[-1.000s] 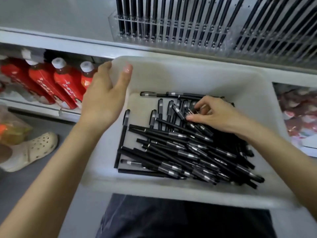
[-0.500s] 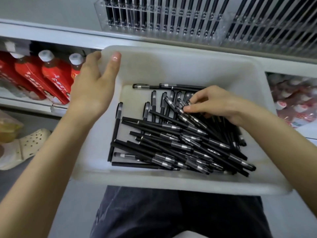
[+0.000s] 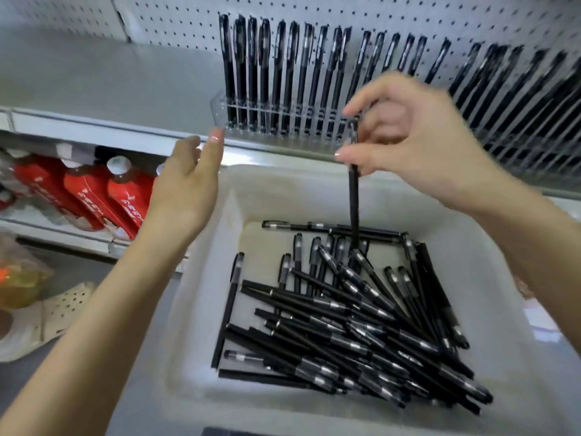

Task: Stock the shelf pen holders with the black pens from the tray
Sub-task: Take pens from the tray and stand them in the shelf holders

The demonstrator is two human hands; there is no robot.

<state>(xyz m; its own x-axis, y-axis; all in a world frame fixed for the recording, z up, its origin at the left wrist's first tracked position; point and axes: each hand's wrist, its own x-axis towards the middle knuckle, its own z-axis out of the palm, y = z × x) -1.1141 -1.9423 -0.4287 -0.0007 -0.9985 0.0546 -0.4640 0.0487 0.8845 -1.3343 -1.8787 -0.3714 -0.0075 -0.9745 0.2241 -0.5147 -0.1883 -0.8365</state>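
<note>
Right hand (image 3: 408,143) pinches one pen (image 3: 354,202) by its upper end, vertical above the tray (image 3: 195,357), likely so it drops straight into a free slot of the holder (image 3: 270,121) behind; left hand (image 3: 185,187), flat and empty, hovers by the tray's far corner, seemingly ready to steady it.

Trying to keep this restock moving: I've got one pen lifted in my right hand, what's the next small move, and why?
Probably carry the pen up to an empty slot in the clear holder and lower it in. Your right hand pinches it upright above the tray, just in front of the holder, whose row shows gaps.
</note>
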